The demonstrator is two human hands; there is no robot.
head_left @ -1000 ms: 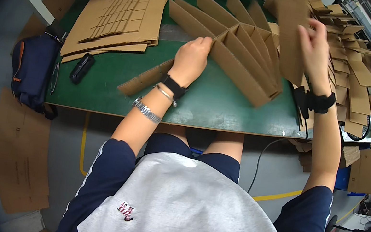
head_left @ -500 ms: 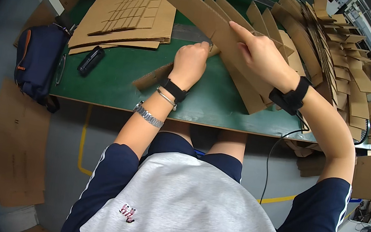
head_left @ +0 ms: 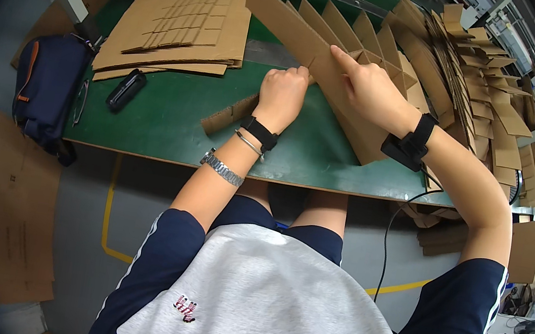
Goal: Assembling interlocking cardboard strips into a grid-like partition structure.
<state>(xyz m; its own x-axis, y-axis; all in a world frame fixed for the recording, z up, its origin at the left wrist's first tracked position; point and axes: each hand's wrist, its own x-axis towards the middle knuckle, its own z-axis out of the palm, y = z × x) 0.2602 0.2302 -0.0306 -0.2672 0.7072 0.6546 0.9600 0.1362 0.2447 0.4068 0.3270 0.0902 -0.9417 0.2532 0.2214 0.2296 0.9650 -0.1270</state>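
My left hand (head_left: 281, 96) is closed around a narrow cardboard strip (head_left: 228, 114), whose free end sticks out to the left over the table. Its knuckles are close to the long front panel of a cardboard divider grid (head_left: 283, 24). My right hand (head_left: 374, 91) grips that panel from the right, index finger stretched along its upper edge and the other fingers partly hidden. Behind the panel, several crossing pieces stand up and form cells. The grid is tilted on the green table (head_left: 169, 125). Where strip and panel meet is hidden by my left fist.
Flat slotted cardboard sheets (head_left: 170, 33) lie stacked at the far left. A black case (head_left: 126, 90) and a dark blue bag (head_left: 49, 87) are near the left edge. Many assembled cardboard dividers (head_left: 495, 98) crowd the right side. A black cable (head_left: 386, 249) hangs from the right wrist band.
The divider grid has shifted slightly right and its far left end has come lower, showing more of the cells. My left hand has moved a little right with the strip.
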